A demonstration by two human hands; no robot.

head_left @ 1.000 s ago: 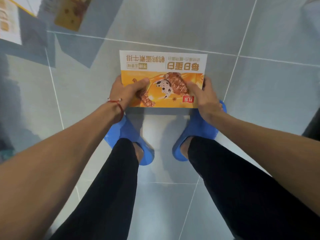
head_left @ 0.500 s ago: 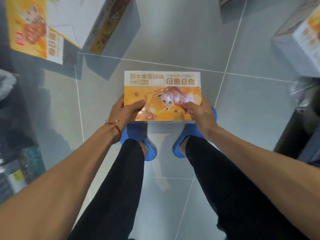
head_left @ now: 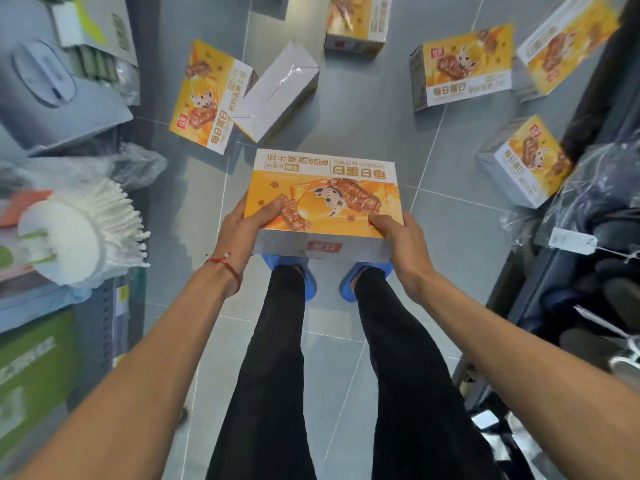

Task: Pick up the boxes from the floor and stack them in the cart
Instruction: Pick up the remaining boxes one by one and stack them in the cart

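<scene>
Grey tiled floor [head_left: 363,133]; orange-and-white box [head_left: 323,199], speckled-egg picture.

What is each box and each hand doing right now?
Held box: off the floor, closed, picture side up.
Left hand: grips the held box's left edge.
Right hand: grips its right edge.
White box: on the floor, closed.
Right-side box: on the floor, closed.

**Obstructed and unclear areas**

The held box [head_left: 323,199] hid the fingers of the left hand [head_left: 239,230] and right hand [head_left: 405,244] beneath it, and the toes of the slippers [head_left: 294,275]. The top-edge box [head_left: 356,19] was cut off by the frame. The shelf goods [head_left: 38,372] at left were blurred.
</scene>
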